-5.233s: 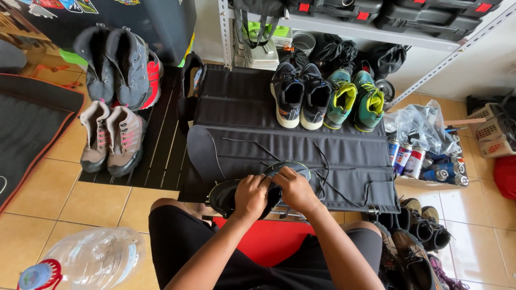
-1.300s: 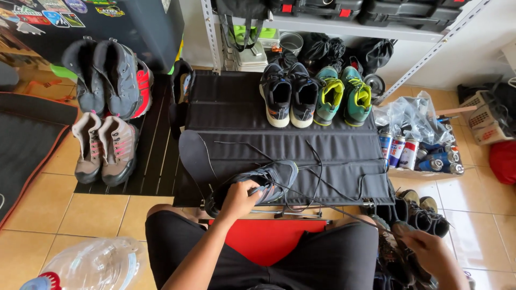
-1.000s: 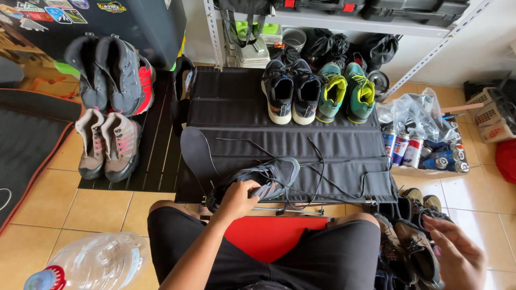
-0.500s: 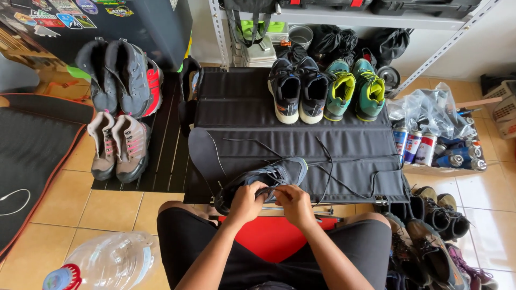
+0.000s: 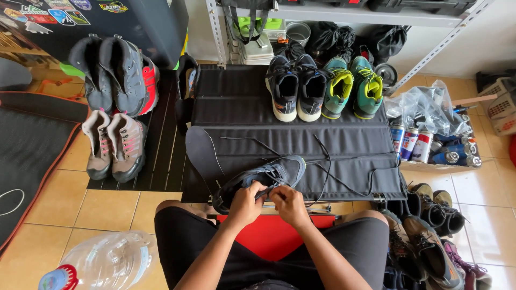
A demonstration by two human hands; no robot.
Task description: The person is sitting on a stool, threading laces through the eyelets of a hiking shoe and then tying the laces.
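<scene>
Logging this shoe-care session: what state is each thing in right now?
Left hand: gripping the dark shoe.
Right hand: on the shoe too.
Dark shoe: on its side, unlaced.
Lace: loose on the mat.
Insole: out, flat on the mat.
Black pair: upright, side by side.

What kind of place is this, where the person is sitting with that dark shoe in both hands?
Probably a home storage corner or utility room used for shoe care: a tiled floor, a metal shelving rack holding bags and boxes, pairs of shoes lined on a black mat, and spray cans.
</scene>
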